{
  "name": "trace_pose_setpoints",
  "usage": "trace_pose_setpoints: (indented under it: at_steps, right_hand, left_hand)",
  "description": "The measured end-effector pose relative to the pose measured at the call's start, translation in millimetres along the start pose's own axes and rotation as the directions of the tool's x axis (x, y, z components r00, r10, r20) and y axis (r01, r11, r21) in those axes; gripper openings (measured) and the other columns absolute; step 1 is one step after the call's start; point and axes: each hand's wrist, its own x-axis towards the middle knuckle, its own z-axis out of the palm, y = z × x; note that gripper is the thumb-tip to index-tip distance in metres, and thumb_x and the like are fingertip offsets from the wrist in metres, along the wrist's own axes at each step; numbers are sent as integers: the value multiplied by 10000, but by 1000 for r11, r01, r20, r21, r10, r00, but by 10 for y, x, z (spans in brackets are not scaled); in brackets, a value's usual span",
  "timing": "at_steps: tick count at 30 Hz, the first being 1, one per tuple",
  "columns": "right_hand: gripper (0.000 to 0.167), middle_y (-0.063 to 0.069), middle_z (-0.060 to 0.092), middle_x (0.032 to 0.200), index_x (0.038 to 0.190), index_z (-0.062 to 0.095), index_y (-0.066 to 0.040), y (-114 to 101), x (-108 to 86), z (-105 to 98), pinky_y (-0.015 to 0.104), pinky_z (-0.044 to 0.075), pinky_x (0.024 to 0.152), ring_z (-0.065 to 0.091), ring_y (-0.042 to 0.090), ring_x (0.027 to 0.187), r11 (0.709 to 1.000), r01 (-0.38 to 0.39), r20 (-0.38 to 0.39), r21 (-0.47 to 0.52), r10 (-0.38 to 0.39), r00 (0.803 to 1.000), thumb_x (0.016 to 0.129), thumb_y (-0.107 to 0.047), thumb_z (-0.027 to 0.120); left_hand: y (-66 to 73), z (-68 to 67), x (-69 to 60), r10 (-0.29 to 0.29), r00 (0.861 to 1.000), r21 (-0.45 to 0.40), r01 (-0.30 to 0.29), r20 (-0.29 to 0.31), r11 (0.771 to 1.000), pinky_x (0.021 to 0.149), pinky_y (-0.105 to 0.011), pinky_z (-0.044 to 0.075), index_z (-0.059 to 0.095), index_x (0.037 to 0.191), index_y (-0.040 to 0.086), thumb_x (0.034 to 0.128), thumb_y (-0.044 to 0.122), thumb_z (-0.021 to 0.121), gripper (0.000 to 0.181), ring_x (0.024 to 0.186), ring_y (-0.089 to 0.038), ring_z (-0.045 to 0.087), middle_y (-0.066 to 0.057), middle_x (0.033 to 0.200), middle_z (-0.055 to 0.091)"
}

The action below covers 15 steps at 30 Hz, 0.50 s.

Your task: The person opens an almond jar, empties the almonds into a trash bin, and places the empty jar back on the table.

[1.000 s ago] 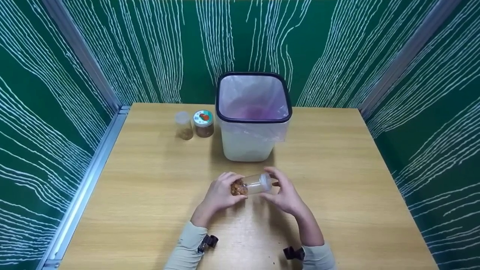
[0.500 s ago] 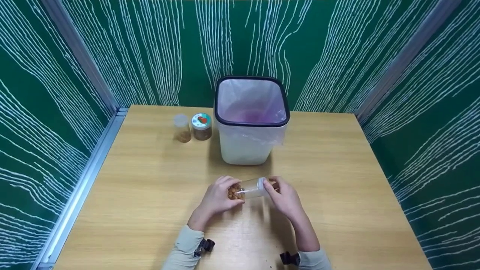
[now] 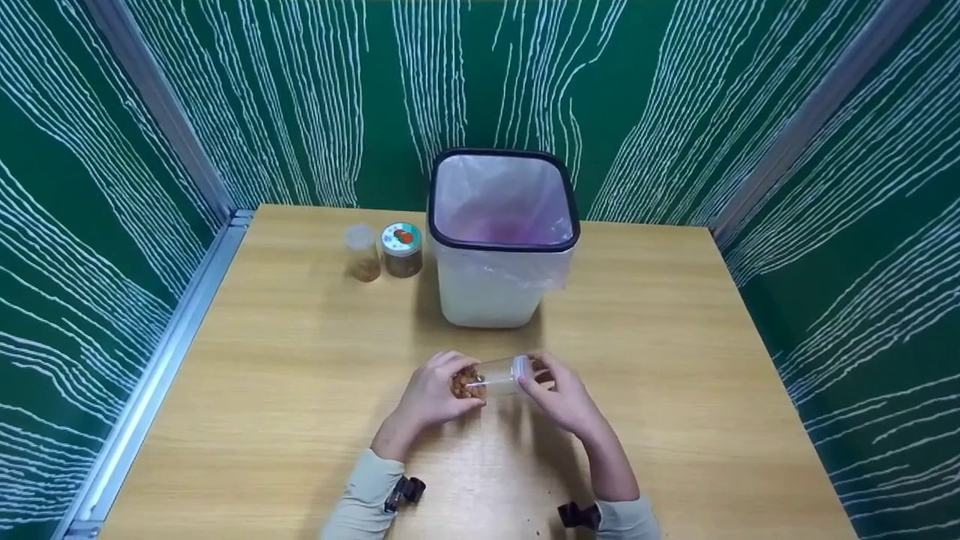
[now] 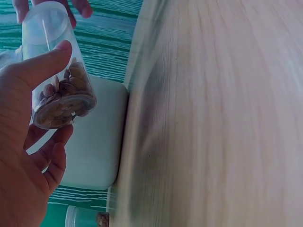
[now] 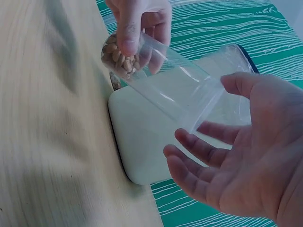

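Observation:
A clear plastic jar (image 3: 496,376) is tilted almost onto its side above the table. Brown pieces that look like nuts (image 5: 118,57) lie gathered in its bottom end. My left hand (image 3: 435,394) grips that end, its thumb along the wall and its fingers beneath in the left wrist view. At the other end is a translucent lid (image 3: 520,368). My right hand (image 3: 564,397) has thumb and fingers curled round the lid's rim; the right wrist view shows the thumb on one side and fingertips on the other. Whether the lid is loose, I cannot tell.
Beyond the hands stands a white bin (image 3: 487,296) with a dark rim and a plastic liner. Left of it are a tall clear jar (image 3: 363,259) and a short jar (image 3: 402,255) with a printed lid. Small dark crumbs lie near the table's (image 3: 300,360) front.
My right hand has closed in on the lid, thumb now at its rim. Both hands and the jar have shifted slightly left and nearer to me in the head view.

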Motion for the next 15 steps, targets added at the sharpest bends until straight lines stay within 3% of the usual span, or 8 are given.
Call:
trace_pose_setpoints:
  at_steps: [5,8,12,15]
  right_hand:
    - [477,202,565,1188,1297,538,-10,-173,-45,-43,503,499,826,540,396,1086,989,86,45,122,-92,995,841,77,649]
    - [608,215,499,1320,1361,488,-39,-33,-29,-10,559,461,900,479,417,1194,975,156,67,160,-168,984,806,152,645]
    - [736,170,383,1474,1471,357,-109,124,-14,28,561,401,990,390,403,1307,981,141,63,135,-150,987,842,-1,724]
    - [704,155,445,1434,1487,331,-128,144,-9,48,542,419,981,432,378,1283,996,67,1,64,-67,998,903,-246,705]
  left_hand:
    - [-20,-13,17,-8,1000,-10,8,2,1000,871,-326,499,679,1149,80,658,380,883,610,997,-165,577,24,1075,644]
    - [-42,3,-1,-2,1000,-12,2,-3,1000,865,-329,502,681,1149,75,663,382,882,609,1000,-173,580,14,1080,647]
    - [-49,26,-25,-4,1000,-14,4,2,1000,870,-325,500,680,1158,79,668,385,881,611,1008,-176,581,11,1090,648]
    - [-41,31,-32,-6,1000,-17,6,2,1000,872,-322,499,680,1161,82,669,383,880,611,1002,-172,580,15,1090,646]
